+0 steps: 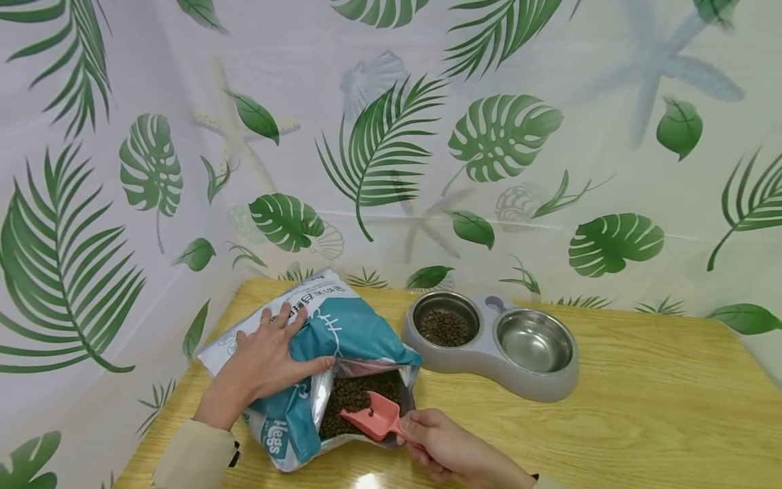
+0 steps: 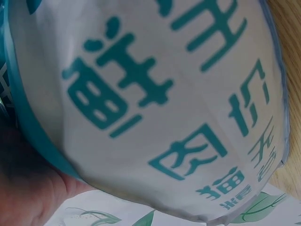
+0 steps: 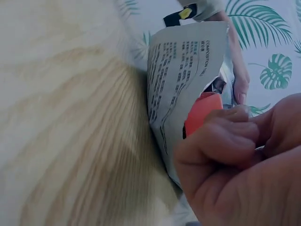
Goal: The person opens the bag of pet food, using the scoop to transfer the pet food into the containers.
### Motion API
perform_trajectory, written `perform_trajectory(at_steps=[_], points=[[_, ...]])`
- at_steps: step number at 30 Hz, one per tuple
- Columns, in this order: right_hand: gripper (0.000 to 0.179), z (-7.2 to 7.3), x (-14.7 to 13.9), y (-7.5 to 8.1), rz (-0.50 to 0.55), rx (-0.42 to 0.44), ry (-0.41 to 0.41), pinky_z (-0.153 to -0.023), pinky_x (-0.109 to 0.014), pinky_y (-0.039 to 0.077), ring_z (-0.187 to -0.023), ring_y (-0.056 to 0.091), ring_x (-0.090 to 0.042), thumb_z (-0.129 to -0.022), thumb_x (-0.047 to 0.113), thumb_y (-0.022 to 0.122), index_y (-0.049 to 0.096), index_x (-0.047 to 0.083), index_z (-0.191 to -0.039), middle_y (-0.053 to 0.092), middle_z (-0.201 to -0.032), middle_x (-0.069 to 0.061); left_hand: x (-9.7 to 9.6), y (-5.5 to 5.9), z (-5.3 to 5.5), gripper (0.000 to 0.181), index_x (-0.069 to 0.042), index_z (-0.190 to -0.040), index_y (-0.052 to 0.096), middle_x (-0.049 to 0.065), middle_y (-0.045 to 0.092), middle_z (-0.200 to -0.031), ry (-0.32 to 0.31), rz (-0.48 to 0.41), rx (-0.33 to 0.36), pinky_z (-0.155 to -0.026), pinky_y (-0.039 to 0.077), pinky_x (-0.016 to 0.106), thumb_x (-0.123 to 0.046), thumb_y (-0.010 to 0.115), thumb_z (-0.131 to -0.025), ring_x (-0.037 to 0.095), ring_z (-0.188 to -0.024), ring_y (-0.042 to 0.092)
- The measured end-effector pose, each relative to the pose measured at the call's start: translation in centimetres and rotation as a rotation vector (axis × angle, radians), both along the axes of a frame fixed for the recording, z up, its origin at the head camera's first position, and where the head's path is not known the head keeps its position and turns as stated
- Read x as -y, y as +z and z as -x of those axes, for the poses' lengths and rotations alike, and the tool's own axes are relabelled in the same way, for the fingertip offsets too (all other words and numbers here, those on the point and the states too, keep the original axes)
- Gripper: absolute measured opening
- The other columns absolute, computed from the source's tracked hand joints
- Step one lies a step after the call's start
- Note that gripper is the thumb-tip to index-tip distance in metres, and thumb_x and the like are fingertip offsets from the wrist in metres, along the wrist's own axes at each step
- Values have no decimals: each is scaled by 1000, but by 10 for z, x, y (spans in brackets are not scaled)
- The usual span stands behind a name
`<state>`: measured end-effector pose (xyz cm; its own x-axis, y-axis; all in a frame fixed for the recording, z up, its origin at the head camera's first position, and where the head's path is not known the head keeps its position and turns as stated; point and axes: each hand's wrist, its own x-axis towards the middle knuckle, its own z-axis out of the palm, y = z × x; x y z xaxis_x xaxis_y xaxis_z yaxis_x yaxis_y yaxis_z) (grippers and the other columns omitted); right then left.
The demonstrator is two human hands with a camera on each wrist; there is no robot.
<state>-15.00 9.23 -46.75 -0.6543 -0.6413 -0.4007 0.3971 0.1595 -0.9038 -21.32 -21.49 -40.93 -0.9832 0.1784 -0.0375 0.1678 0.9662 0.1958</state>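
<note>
A teal and white pet food bag (image 1: 360, 326) lies on the table with its mouth open towards me, and brown kibble (image 1: 348, 401) shows inside. Spread over the top of the bag, my left hand (image 1: 263, 356) presses on it, its thumb near the rim of the mouth. Printed lettering on the bag (image 2: 155, 108) fills most of the left wrist view. My right hand (image 1: 449, 445) grips the handle of a pink scoop (image 1: 379, 415), whose head is in the bag's mouth, with a few pieces of kibble on it. In the right wrist view the curled fingers (image 3: 221, 141) cover the handle.
Right of the bag stands a grey double pet bowl (image 1: 482, 339). Its left steel bowl has kibble (image 1: 444, 328) in it; the right steel bowl (image 1: 534, 341) shows bare metal. A leaf-patterned cloth (image 1: 391, 170) hangs behind the wooden table (image 1: 660, 407) and along its left side.
</note>
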Motion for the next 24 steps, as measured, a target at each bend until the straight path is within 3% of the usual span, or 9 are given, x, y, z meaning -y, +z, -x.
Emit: perform_trajectory(at_steps=[4,8,12,17,24], points=[[30,0,-1,-3,-127,-183,-54,-49,-23,28,-52,31,-11,-111,15,38,57,-3,-95,44,-64,1,1,1,0,110,-11,-162,32,26,28,-166,3,1,3,-100,28,87,-86,51,-83,58,-151,22],[32,-1,-3,-5,-177,-330,-53,-55,-22,34,-57,37,-12,-111,16,42,56,-7,-94,46,-66,1,0,1,0,111,-11,-162,33,27,28,-166,3,-6,8,-100,28,87,-87,50,-83,59,-150,22],[35,-2,-6,-6,-205,-420,-38,-59,-23,37,-60,42,-9,-111,22,44,58,-6,-95,48,-69,1,-1,-1,-1,111,-10,-161,33,27,28,-166,2,-11,8,-100,28,88,-87,50,-83,60,-150,22],[35,-2,-13,-7,-181,-402,-47,-58,-23,37,-59,41,-9,-111,23,44,58,-6,-97,47,-69,0,-1,-3,-2,110,-11,-161,33,27,28,-166,0,-8,-6,-99,29,87,-86,51,-83,59,-150,22],[38,-3,-21,-5,-96,-282,-59,-50,-24,28,-54,33,-11,-111,24,44,55,-12,-103,46,-66,1,-1,-5,-4,108,-11,-161,33,26,27,-166,-1,-2,-20,-100,29,87,-84,53,-84,58,-151,22]])
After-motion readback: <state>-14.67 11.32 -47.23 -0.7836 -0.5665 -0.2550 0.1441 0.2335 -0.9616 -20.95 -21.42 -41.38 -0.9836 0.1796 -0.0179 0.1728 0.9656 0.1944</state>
